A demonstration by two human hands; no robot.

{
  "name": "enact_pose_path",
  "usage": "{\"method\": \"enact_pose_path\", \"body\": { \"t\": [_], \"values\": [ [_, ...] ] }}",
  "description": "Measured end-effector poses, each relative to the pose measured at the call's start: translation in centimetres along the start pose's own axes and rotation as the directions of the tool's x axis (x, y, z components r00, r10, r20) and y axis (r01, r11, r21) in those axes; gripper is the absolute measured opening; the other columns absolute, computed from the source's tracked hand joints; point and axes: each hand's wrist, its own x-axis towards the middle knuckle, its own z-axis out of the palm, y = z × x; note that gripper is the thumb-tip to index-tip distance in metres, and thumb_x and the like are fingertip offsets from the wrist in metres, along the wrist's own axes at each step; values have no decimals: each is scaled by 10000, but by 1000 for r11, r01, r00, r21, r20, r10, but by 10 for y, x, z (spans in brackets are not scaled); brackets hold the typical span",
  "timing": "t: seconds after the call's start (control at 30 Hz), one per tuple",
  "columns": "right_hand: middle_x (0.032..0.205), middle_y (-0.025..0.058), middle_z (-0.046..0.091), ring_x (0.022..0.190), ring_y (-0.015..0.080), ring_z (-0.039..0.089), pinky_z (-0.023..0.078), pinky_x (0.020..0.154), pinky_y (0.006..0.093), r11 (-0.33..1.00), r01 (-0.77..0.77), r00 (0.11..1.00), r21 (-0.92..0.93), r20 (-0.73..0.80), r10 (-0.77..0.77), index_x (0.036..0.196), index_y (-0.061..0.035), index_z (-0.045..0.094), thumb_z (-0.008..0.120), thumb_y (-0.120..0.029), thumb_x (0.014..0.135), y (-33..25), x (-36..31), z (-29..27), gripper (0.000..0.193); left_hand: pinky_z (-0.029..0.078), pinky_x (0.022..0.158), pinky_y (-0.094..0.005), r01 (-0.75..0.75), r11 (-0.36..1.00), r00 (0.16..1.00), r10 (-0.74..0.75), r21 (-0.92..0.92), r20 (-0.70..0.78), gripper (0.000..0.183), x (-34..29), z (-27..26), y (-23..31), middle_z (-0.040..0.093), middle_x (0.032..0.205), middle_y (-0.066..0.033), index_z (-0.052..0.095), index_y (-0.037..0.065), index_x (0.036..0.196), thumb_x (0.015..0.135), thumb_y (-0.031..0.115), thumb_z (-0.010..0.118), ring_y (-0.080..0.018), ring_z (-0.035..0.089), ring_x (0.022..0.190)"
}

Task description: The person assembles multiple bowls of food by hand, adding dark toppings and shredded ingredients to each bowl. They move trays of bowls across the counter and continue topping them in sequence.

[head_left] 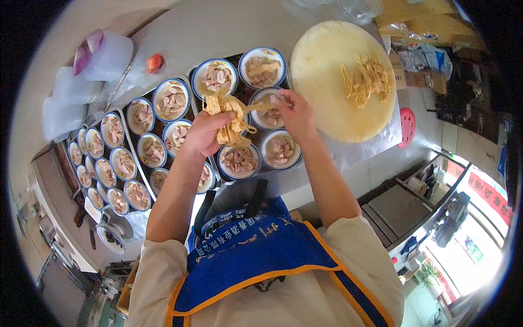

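My left hand (207,132) is closed around a bunch of yellow strips (233,128) that look like tofu skin. It is held above the bowls, hiding parts of some of them. Between the bunch and my right hand (297,115) stretches a single tofu-skin strip (261,107), pinched in the right fingers. Below that strip sits a blue-rimmed bowl (258,121) with pale meat slices. The bowl just beyond it (262,67) has tofu-skin strips lying on its meat. Nearest my left hand on the far side is a bowl of meat slices (216,77).
More filled bowls (151,151) stand in trays to the left. A round cutting board (316,82) at the right carries a pile of tofu-skin strips (368,82). White plastic tubs (111,54) and a red item (155,63) are at the far left. A red perforated stool (407,128) is right.
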Motion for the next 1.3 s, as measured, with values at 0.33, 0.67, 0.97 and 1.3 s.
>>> {"method": "enact_pose_path", "body": {
  "t": [0.33,0.67,0.97,1.3],
  "values": [
    [945,72,690,812,144,659,546,714,283,924,-249,941,290,298,160,1219,-29,604,699,-74,884,-3,-54,17,352,612,788,-451,83,995,996,-81,54,-42,312,10,14,-32,686,1066,-109,596,7,1191,892,38,680,-261,708,918],
    [1153,167,671,959,306,667,545,828,367,813,350,888,-466,-110,-446,1149,-43,656,784,-241,836,15,-33,-6,391,580,825,-392,-3,995,1000,6,100,-26,319,5,-8,-33,701,1062,-117,606,-2,1195,900,95,679,-245,700,942],
    [1272,184,649,1163,279,638,516,955,384,982,-55,928,182,371,-16,1303,-18,601,792,-270,841,20,-76,16,559,609,757,-377,110,981,994,-111,157,-4,329,-12,8,-62,692,1070,-123,588,-30,1206,898,14,694,-234,712,910],
    [894,86,711,798,136,658,538,725,296,926,-236,970,294,123,209,1059,-3,682,715,-106,867,49,-107,-10,220,606,755,-396,246,945,969,-241,217,-46,316,-25,15,-81,693,1035,-123,597,-27,1173,877,-5,706,-245,713,901]
  ]
}}
